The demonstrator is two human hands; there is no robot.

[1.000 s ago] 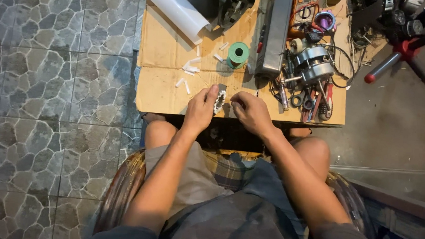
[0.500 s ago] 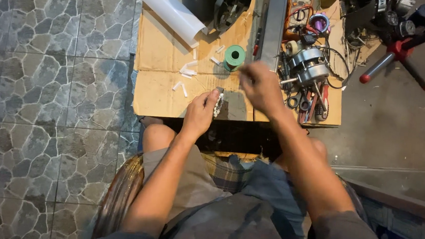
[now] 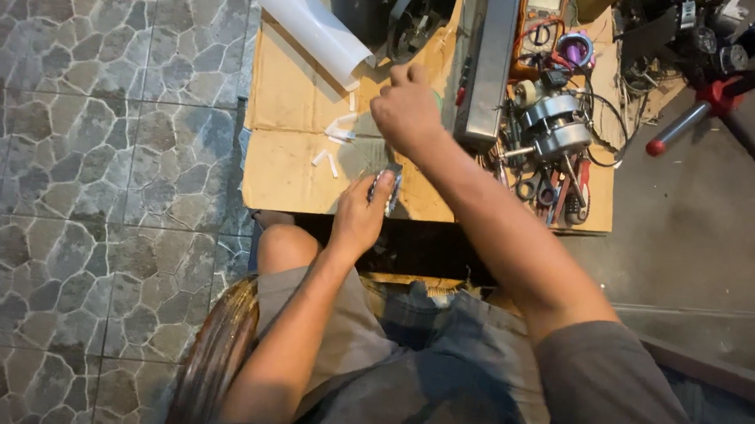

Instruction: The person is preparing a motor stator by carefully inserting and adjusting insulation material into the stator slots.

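Work looks unfinished: my left hand point(image 3: 362, 213) pins a small metal part point(image 3: 389, 187) on the cardboard point(image 3: 286, 158), my right hand point(image 3: 408, 109) curls over the green tape roll point(image 3: 437, 102).

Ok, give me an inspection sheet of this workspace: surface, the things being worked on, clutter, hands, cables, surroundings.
Surface: cardboard sheet covering a low bench.
Job's things: small metal part under the left hand; the green tape roll seen earlier is now hidden by the right hand.
Clutter: white paper roll, small white strips, long metal bar, motor parts, hand tools.
Hands: left hand holds the part; right hand has reached forward.
Cables: black leads by the motor parts.
Surroundings: stone-pattern floor, red-footed tripod.
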